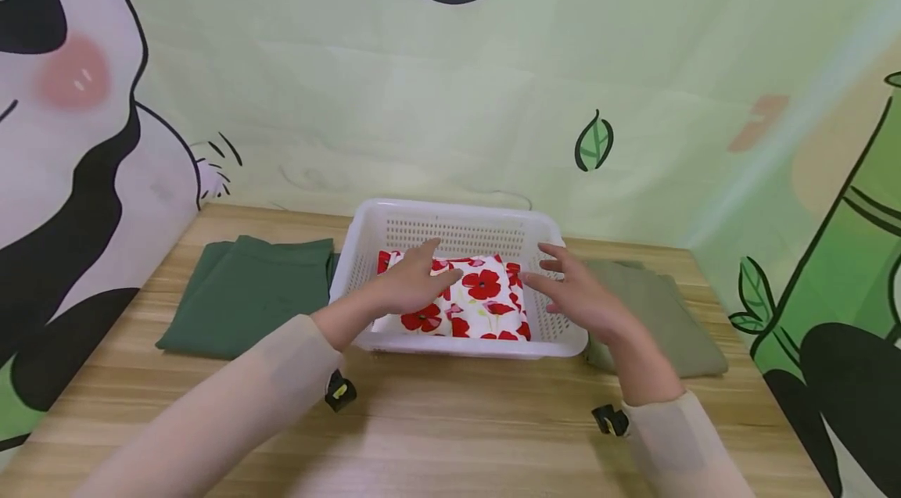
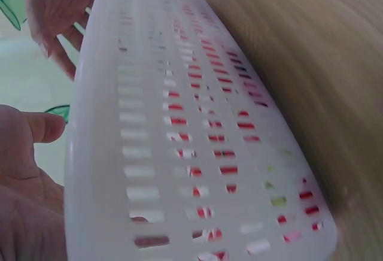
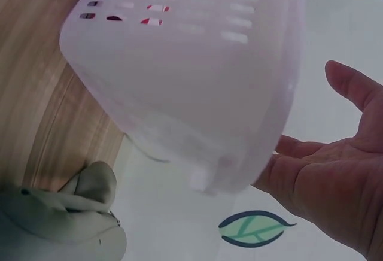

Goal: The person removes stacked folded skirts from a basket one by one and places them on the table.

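A white plastic basket point(image 1: 464, 347) with slotted walls holds a folded white cloth printed with red flowers point(image 1: 486, 302). My left hand point(image 1: 411, 279) hovers over the left part of that cloth, thumb spread away from the fingers and nothing in it. Above the basket's right side is my right hand point(image 1: 573, 291), its fingers loosely spread and holding nothing. The left wrist view shows the basket's front wall point(image 2: 161, 123), red print visible through the slots, with both hands beyond the rim. In the right wrist view the right hand point(image 3: 335, 171) is partly behind the basket's corner.
A folded dark green cloth point(image 1: 246, 295) lies left of the basket on the wooden table point(image 1: 450, 420). To its right lies a folded grey-green cloth point(image 1: 662, 318), partly behind my right hand. A printed backdrop point(image 1: 338, 107) rises behind the table.
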`<state>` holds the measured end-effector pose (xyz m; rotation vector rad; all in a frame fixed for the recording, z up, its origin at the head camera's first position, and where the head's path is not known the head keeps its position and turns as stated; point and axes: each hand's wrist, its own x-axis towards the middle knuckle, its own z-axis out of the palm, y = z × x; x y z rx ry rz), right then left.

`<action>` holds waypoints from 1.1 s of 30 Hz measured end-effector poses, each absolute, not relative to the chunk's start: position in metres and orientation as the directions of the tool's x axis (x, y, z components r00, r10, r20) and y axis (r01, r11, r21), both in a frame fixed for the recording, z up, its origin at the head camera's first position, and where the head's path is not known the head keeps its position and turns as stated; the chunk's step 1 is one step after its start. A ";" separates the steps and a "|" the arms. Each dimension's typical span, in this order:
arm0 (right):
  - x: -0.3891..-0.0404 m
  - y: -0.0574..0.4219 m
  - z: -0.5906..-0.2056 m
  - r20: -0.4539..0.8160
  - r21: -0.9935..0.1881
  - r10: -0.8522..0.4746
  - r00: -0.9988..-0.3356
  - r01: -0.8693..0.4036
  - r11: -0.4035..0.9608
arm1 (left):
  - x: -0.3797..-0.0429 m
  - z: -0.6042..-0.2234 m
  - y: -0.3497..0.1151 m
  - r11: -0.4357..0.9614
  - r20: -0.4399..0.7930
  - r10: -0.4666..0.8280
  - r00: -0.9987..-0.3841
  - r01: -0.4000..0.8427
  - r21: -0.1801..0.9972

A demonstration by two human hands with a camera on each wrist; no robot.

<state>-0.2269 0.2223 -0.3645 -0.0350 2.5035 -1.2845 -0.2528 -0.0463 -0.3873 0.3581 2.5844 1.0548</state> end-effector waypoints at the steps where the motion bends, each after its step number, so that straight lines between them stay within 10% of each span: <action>1: -0.228 0.221 -0.365 -0.283 -0.791 -0.166 -0.945 0.132 0.597 | -0.254 -0.388 -0.049 0.694 -0.209 0.344 -0.916 0.098 0.713; 33: -0.256 0.191 -0.416 -0.414 -0.725 -0.119 -0.903 0.247 0.643 | -0.272 -0.420 -0.081 0.799 -0.330 0.181 -0.926 -0.058 0.599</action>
